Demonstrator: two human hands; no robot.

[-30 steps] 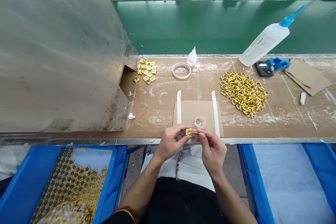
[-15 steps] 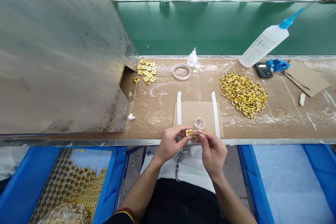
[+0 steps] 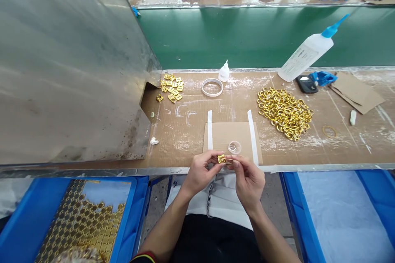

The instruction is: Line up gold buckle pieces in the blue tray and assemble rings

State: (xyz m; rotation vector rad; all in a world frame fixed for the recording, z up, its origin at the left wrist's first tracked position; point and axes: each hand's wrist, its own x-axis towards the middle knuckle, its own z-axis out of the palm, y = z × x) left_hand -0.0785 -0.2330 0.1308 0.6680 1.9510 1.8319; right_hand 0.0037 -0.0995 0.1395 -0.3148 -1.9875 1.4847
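The person's left hand (image 3: pixel 200 172) and right hand (image 3: pixel 248 181) meet at the near edge of the desk (image 3: pixel 185 127), fingers pinched together on one small gold clasp (image 3: pixel 221 159). The left thumb and forefinger grip its left side; the right hand's fingertips close on its right end, where a thin gold piece sticks out.

Taking the taped cardboard pad (image 3: pixel 230 133) as the mark: the clasp is held just over the pad's near edge, and a small clear cap (image 3: pixel 234 147) sits on the pad right behind the clasp. Beyond the pad lie a roll of tape (image 3: pixel 212 87) and a small white glue bottle (image 3: pixel 224 72). To the pad's far left is a little heap of gold clasps (image 3: pixel 171 86), beside a big metal sheet (image 3: pixel 68 61). To the pad's right spreads a pile of gold rings (image 3: pixel 284 111), with one loose ring (image 3: pixel 328 132) farther right. Behind that pile a large white squeeze bottle (image 3: pixel 305 55) with a blue nozzle leans tilted. Below the desk, left of the pad, a blue bin (image 3: pixel 27 218) holds rows of gold pieces.
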